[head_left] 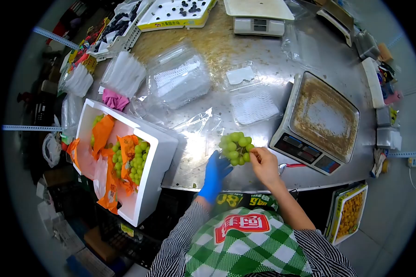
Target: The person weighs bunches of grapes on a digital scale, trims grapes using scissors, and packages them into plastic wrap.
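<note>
at the near edge of the surface, the blue-gloved left hand stands open, fingers spread, at the near left side of a bunch of green grapes; whether it touches the fruit i cannot tell. the bare right hand pinches at the bunch's right side (on a stalk or a single grape, its fingers hide which). if that pinch pulls hard, a grape could tear or drop, and with the left hand so loosely placed, the bunch could roll.

just right of the right hand lies a red-handled tool, which a careless sweep of the wrist could knock. to the left, a white foam box holds more grapes in orange wrap. farther right sits a scale, its plate stained, so bare fruit laid there might pick up dirt. beyond the bunch rests a clear container with a white mesh liner.
</note>
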Motion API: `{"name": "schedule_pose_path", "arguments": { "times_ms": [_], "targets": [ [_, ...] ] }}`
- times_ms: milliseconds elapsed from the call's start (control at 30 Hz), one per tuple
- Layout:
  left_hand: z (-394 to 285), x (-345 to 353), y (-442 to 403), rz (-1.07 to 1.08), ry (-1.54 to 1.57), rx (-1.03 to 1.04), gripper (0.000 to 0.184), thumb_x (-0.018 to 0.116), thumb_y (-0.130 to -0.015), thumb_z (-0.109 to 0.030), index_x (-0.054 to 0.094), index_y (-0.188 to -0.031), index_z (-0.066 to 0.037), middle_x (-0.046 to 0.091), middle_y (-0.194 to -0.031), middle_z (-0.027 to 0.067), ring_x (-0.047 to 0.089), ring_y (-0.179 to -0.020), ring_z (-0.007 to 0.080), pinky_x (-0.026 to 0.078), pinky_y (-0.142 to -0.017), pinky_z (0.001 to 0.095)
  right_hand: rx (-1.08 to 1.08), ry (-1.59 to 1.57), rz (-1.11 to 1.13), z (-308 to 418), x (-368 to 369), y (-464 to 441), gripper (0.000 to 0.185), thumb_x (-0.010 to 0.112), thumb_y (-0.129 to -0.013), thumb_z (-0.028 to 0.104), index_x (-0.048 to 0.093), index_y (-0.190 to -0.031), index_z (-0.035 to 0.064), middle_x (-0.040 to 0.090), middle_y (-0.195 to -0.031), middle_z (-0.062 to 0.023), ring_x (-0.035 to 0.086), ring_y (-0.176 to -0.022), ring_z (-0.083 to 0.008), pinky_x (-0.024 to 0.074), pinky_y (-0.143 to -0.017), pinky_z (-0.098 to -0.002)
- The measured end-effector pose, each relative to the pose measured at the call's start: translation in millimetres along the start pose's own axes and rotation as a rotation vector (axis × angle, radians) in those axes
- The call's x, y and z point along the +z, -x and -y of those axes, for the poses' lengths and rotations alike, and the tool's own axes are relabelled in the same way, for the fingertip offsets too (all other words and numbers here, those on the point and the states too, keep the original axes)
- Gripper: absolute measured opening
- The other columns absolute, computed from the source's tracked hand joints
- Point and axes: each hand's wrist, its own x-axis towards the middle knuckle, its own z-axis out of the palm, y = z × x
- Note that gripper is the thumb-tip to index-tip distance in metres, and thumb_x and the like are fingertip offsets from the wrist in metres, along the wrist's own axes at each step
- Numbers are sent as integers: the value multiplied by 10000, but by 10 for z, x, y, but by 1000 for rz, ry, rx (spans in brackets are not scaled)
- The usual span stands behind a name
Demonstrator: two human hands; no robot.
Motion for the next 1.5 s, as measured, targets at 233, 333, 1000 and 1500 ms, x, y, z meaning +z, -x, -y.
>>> {"name": "schedule_pose_path", "arguments": {
  "times_ms": [233,333,1000,1500],
  "targets": [
    [-307,239,-24,-151,-37,95,704,480,-902,-561,345,-1420,-104,487,-1295,190,534,-1138,300,446,-961,441,57,180,80,-26,240,-183,220,641,-825,253,703,-869,47,653,-708,-181,637,-638,-366,493,-594,-443],
    [-343,188,-101,-78,-31,42,691,466,-896,-589,394,-1391,-112,512,-1276,163,545,-1116,283,452,-949,432,86,200,87,38,241,-225,212,658,-814,254,704,-822,46,650,-706,-177,631,-625,-360,482,-577,-442],
    [-909,1135,1312,430,-564,566,536,355,-1005,-377,420,-1371,8,547,-1256,156,546,-1152,237,406,-1011,380,295,-1309,93,-121,-518,-234,253,606,-877,111,639,-1044,-77,456,-1365,-136,470,-1249,-221,443,-973,-348],
    [-1282,1841,450,1240,-489,71,775,484,-892,-535,336,-1425,9,471,-1369,193,479,-1251,278,356,-1072,407,441,-2167,705,533,-490,3,346,586,-883,389,528,-1091,119,528,-1086,-67,550,-974,-279,476,-832,-447]
  ]
}}
